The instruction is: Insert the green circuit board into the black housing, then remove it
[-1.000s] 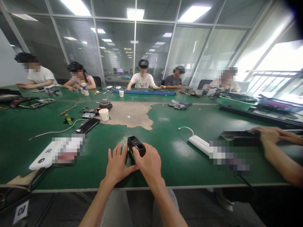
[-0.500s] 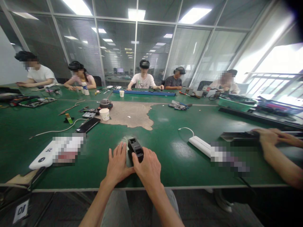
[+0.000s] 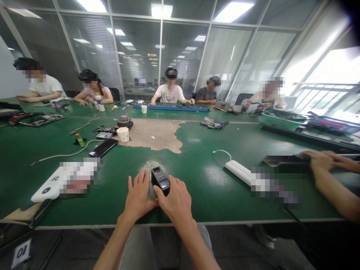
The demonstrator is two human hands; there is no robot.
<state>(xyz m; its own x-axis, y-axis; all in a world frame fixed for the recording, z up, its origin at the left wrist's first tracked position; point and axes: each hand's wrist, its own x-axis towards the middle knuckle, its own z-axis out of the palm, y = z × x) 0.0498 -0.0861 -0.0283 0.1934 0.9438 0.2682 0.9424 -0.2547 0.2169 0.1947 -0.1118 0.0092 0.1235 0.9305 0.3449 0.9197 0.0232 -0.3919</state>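
Note:
A small black box-shaped device [image 3: 160,176], with a row of small buttons and a light grey rectangular window like a screen, is on the green table just in front of me. My right hand [image 3: 176,197] is closed around its near right side, the thumb on the near end and the fingers along the right. My left hand [image 3: 139,193] lies flat beside the device, fingers spread, its thumb reaching toward my right thumb. Whether the left thumb touches the device is hard to see. The device's underside is hidden.
To the left are a white case [image 3: 49,185], a black phone-like slab [image 3: 103,148] and a paper cup [image 3: 123,134]. A white power strip [image 3: 239,172] lies to the right, near a co-worker's hands [image 3: 320,161] on a dark metal bar. Several people sit across the table.
The device's near-end window, dark before, now looks light grey, and its top seems turned slightly. Both my hands stay almost in place. The view has shifted a little.

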